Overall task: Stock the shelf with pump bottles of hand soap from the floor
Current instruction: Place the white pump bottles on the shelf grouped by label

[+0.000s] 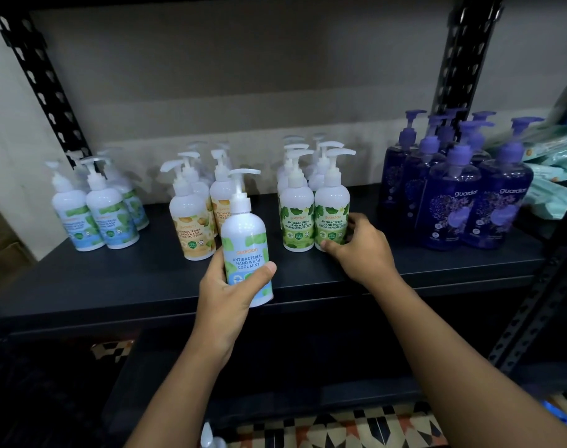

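Mid-placing: the left grip (233, 286) clasps 1 cool mint bottle (245, 234) upright at the front of the shelf (130, 279), the right grip (361, 247) curls round a standing green-label bottle (332, 218); next, likely carry the mint left to its matching group (96, 218).

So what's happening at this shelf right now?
A person is stocking a shelf with pump bottles of hand soap. The left hand holds a mint bottle upright at the shelf's front edge, not yet set down. The right hand grips a green bottle standing on the shelf. More mint bottles stand far left, orange bottles mid-shelf, purple bottles right.
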